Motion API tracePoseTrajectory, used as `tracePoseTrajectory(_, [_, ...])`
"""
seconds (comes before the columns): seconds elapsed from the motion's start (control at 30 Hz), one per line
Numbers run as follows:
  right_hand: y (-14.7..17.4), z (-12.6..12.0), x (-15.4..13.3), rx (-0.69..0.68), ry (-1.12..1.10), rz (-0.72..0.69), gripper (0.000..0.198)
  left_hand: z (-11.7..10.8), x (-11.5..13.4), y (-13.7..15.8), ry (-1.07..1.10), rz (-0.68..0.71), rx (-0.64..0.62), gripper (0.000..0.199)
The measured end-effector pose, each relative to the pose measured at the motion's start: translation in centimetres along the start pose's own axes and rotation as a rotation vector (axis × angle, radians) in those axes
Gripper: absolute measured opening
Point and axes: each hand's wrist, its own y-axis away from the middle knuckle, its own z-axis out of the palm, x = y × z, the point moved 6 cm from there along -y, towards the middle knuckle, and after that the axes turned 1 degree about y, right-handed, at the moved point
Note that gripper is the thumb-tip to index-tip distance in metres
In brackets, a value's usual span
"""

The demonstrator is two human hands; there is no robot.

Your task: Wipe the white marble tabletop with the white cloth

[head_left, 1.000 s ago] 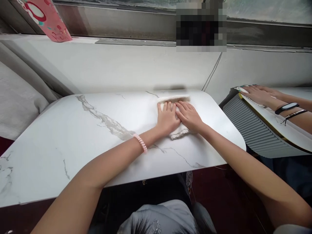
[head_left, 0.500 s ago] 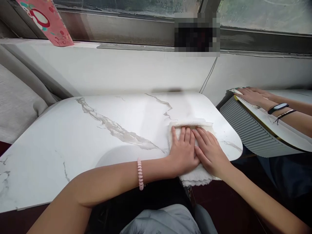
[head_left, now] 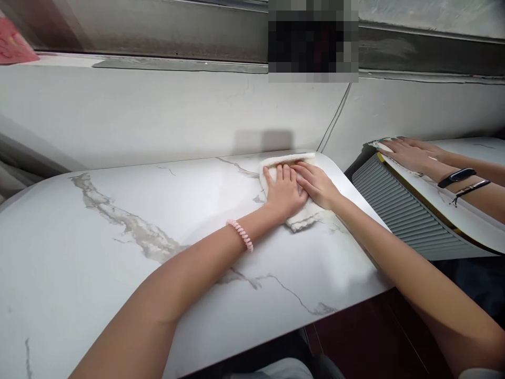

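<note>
A white cloth (head_left: 305, 217) lies folded on the white marble-patterned table (head_left: 221, 210), close to its far edge by the wall. My left hand (head_left: 286, 193) presses flat on the cloth, fingers stretched forward and slightly apart. Beside it my right hand (head_left: 317, 184) also rests flat on the cloth, its thumb close to the left hand. Both palms hide part of the cloth. A pink coiled band (head_left: 240, 235) circles my left wrist.
At the right, another person's hands (head_left: 410, 152) rest on a cloth on a second table with a ribbed side (head_left: 398, 205). A white wall (head_left: 177, 116) with a window ledge runs behind. Thin cables (head_left: 335, 118) hang down it. A pink card (head_left: 16, 42) stands at upper left.
Both hands have slid the cloth away from me, from near the table's front edge to its far edge by the wall. My view has shifted too, and the card has moved leftward in it.
</note>
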Motion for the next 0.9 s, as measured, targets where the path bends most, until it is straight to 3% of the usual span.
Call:
tracePoseTrajectory(0.23, [-5.0, 0.4, 3.8, 0.051, -0.057, 0.000, 0.057, 0.4, -1.5, -5.6, 0.000, 0.012, 0.091, 0.060])
tracePoseTrajectory(0.47, [-5.3, 0.2, 4.3, 0.041, -0.014, 0.061, 0.058, 0.6, -1.8, -6.7, 0.000, 0.013, 0.104, 0.058])
tracePoseTrajectory(0.67, [-1.3, -0.2, 2.5, -0.015, 0.097, 0.054, 0.058, 0.4, 0.4, -3.2, -0.034, 0.093, 0.000, 0.063])
tracePoseTrajectory(0.9, [8.7, -2.2, -1.4, -0.080, 0.167, 0.004, 0.058, 0.1, 6.0, 5.6, -0.067, 0.130, -0.034, 0.066])
